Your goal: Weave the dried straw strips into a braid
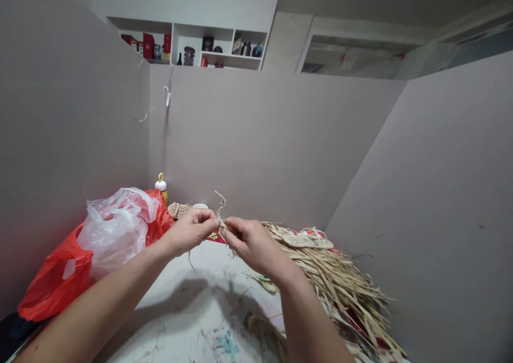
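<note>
Left hand [191, 229] and right hand [247, 240] meet fingertip to fingertip above the table [176, 309], both pinching one twisted straw strand [220, 205]; its free end rises toward 12 o'clock; loose straw pile [340, 283] lies at 4 o'clock, nearer the right hand.

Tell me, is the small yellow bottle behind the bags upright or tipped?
Upright: the yellow bottle stands with its white cap and loop on top, behind the red bag.
</note>
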Available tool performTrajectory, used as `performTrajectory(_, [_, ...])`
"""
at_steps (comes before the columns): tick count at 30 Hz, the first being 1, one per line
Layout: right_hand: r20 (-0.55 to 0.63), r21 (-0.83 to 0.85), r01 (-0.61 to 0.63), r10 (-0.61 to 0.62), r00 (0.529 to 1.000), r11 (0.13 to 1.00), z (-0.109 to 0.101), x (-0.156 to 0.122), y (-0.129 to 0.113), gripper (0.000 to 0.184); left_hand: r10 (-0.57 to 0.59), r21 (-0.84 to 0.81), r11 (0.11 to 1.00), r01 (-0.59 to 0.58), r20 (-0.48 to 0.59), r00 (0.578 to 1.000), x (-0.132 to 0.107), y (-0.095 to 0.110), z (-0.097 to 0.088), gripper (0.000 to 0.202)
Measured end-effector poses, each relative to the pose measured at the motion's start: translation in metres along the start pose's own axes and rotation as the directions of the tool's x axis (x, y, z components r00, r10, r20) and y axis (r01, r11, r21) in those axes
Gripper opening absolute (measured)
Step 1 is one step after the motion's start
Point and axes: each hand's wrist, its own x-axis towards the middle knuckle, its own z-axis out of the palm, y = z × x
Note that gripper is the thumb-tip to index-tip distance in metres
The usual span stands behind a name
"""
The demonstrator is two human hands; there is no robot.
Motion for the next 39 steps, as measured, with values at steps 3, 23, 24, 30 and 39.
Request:
performTrajectory(3, [-0.044, -0.052, -0.044, 0.041, 0.998, 0.998, -0.002, 0.0, 0.0, 0.028, 0.157, 0.112, 0.984, -0.141, -0.148, 0.976, 0.001, -0.004, 0.006, 0.027])
performTrajectory(23, [0.205, -0.441, 0.041, 0.056, 0.977, 0.896, 0.023, -0.007, -0.037, 0.031, -0.019, -0.466, 0.882, -0.071, -0.187, 0.982, 0.005, -0.007, 0.011, 0.029])
performTrajectory(24, [0.247, -0.335, 0.046, 0.041, 0.968, 0.941, 0.015, -0.011, -0.038, 0.032, -0.008, -0.458, 0.885, -0.082, -0.192, 0.981, 0.005, -0.006, 0.008, 0.031])
performTrajectory(30, [-0.085, 0.271, -0.181, 0.211, 0.974, 0.945, -0.03, -0.017, -0.031, 0.034, 0.084, -0.19, 0.975, -0.112, -0.153, 0.985, 0.004, -0.005, 0.004, 0.032])
performTrajectory(39, [-0.087, 0.49, -0.173, 0.245, 0.966, 0.855, -0.008, 0.01, 0.013, 0.036, 0.217, 0.058, 0.974, -0.22, 0.055, 0.975, 0.0, -0.015, 0.029, 0.024])
